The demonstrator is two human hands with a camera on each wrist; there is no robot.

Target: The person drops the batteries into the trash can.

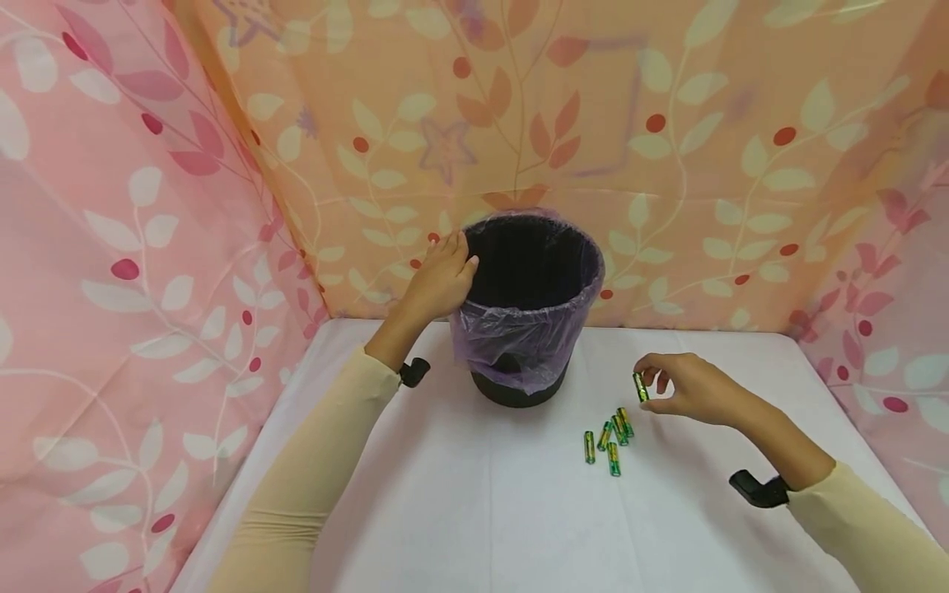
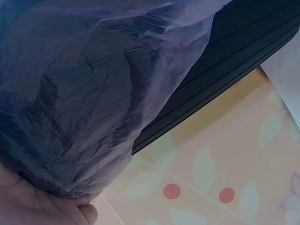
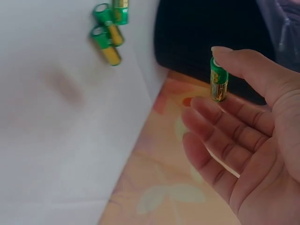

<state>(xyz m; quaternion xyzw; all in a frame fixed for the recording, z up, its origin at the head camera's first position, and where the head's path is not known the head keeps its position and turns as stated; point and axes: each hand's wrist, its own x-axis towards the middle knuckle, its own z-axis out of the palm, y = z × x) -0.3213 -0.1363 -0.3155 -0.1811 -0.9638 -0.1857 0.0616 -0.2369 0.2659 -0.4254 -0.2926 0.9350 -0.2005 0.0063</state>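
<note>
A black trash bin stands upright, lined with a translucent purple plastic bag folded over its rim. My left hand grips the bin's left rim through the bag; in the left wrist view part of that hand shows below the bag. To the right of the bin, my right hand pinches a green and gold battery between thumb and fingertips, just above the table. The right wrist view shows this battery held by its ends. Several similar batteries lie loosely grouped left of that hand.
A white cloth covers the table. Behind the bin hangs an orange leaf-patterned curtain, with pink patterned cloth on the left and more on the right. Black wrist-worn devices sit at both sleeve cuffs.
</note>
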